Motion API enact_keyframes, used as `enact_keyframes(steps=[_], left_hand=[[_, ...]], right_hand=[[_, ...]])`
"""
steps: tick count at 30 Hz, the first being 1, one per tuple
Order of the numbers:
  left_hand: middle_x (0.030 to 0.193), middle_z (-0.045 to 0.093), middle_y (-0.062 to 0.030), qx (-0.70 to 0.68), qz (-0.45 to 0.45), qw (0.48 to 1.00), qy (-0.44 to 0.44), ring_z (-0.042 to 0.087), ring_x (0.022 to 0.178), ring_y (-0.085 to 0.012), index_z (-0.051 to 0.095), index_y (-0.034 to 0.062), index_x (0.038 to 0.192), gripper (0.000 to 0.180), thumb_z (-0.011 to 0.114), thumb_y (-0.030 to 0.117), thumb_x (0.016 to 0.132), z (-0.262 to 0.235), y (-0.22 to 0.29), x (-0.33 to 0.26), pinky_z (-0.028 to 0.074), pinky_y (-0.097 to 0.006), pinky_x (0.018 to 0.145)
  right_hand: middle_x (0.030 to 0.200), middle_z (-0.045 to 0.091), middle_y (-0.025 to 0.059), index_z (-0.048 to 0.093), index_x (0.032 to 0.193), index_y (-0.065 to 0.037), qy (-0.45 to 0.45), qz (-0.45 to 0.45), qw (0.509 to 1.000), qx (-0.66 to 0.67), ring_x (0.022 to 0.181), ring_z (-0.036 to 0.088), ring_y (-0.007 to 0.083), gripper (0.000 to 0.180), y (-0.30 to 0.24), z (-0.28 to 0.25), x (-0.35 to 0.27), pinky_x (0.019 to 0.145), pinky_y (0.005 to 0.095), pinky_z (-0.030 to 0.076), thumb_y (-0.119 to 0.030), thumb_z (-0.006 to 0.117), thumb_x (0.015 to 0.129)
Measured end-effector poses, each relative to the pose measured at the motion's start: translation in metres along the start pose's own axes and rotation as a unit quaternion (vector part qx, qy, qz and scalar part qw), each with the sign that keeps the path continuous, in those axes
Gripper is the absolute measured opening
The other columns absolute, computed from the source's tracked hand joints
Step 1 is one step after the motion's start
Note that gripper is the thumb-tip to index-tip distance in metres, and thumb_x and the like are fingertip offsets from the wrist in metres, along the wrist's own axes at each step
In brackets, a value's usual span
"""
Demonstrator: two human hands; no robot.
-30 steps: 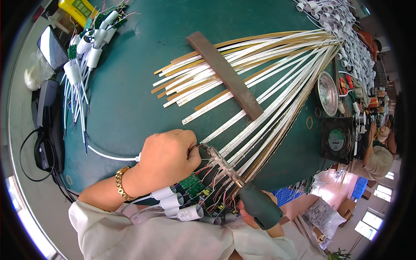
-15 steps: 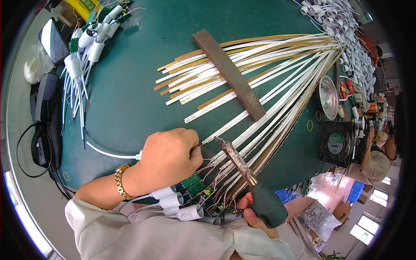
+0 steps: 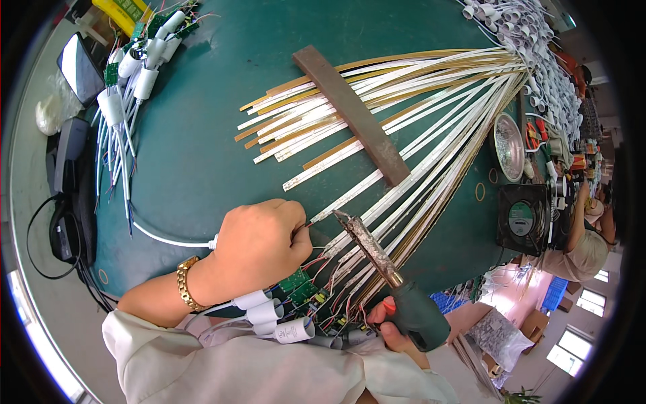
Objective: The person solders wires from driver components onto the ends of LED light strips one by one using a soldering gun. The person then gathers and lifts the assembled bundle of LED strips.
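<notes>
My right hand (image 3: 398,339) grips the dark green handle of a soldering iron (image 3: 418,316). The iron's blackened tip is by the near end of one white LED strip (image 3: 348,195). My left hand (image 3: 261,236), a gold watch on its wrist, is closed in a pinch at that same end. A thin wire shows at its fingertips; a white cable (image 3: 165,236) with a white collar runs in behind the hand. Several white and tan strips fan out under a brown bar (image 3: 353,111). Below my left hand lie white lamp sockets (image 3: 294,330) and green circuit boards (image 3: 297,288) with wires.
More sockets and boards (image 3: 114,104) are bunched at the far left near a phone (image 3: 81,67). At right are a metal bowl (image 3: 508,148), a black fan (image 3: 521,219) and a heap of white sockets (image 3: 538,40). Another person (image 3: 582,252) sits beyond the fan.
Both hands hold nearly the same pose. The iron's tip has shifted very slightly; the whole view has drifted a little.
</notes>
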State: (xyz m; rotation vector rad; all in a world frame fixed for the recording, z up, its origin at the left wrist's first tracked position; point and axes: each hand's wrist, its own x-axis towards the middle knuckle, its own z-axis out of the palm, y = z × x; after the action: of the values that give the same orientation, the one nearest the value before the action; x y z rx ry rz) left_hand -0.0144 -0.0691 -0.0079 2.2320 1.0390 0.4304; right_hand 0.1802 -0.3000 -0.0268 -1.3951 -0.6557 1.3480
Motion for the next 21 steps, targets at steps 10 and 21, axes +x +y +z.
enact_keyframes(steps=[10,21], left_hand=[[0.062,0.059,-0.0081,0.021,0.008,1.0,0.002,0.06,0.052,-0.0242,0.062,0.0048,0.071,0.01,0.071,0.004,0.071,0.0,-0.001,0.0,0.045,-0.034,0.048],[0.06,0.057,-0.0115,0.006,-0.002,1.0,0.002,0.058,0.053,-0.0315,0.057,0.0047,0.065,0.012,0.066,0.007,0.072,0.0,0.001,0.001,0.046,-0.041,0.048]], right_hand=[[0.093,0.055,0.0099,0.05,0.113,0.0,-0.077,-0.034,0.995,-0.059,0.088,0.057,0.0218,0.04,0.016,-0.021,-0.008,0.082,0.0391,0.051,-0.024,0.072,0.088],[0.092,0.056,0.0101,0.049,0.114,0.002,-0.085,-0.028,0.993,-0.076,0.086,0.057,0.0209,0.043,0.024,-0.02,-0.008,0.082,0.0365,0.051,-0.023,0.071,0.087]])
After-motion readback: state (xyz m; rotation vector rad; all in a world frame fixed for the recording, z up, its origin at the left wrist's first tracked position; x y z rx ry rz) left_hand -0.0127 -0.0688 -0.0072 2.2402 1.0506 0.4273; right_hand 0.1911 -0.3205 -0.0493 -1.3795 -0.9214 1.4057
